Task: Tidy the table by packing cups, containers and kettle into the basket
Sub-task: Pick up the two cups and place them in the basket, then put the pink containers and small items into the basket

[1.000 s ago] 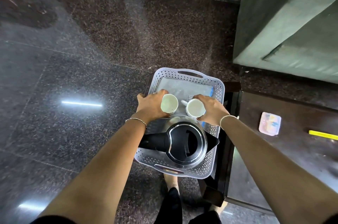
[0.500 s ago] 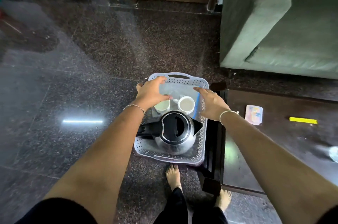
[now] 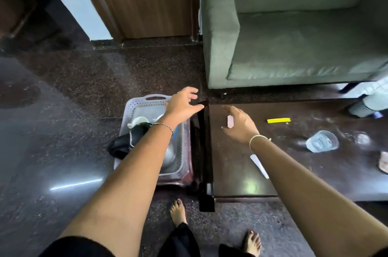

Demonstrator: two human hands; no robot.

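A white perforated basket (image 3: pixel 136 105) stands on a low stool beside the dark table (image 3: pixel 241 168). Inside it lie a steel kettle with a black lid and handle (image 3: pixel 126 141) and a white cup (image 3: pixel 139 120); my left forearm hides much of the contents. My left hand (image 3: pixel 182 103) hovers open above the basket's far right corner, holding nothing. Over the table's left part my right hand (image 3: pixel 239 122) is open with spread fingers, a small pink item (image 3: pixel 230 120) just beyond it. A clear glass (image 3: pixel 322 141) lies on the table to the right.
A yellow strip (image 3: pixel 278 120) and a white flat piece (image 3: pixel 259 165) lie on the table, another object at its right edge (image 3: pixel 383 162). A green sofa (image 3: pixel 294 36) stands behind the table, a wooden door (image 3: pixel 147 0) behind the basket. My bare feet (image 3: pixel 178 212) stand on dark granite floor.
Both hands have let go of the two cups in the basket and lifted away to the right; my right hand now hovers over the table. The view has swung up and right.
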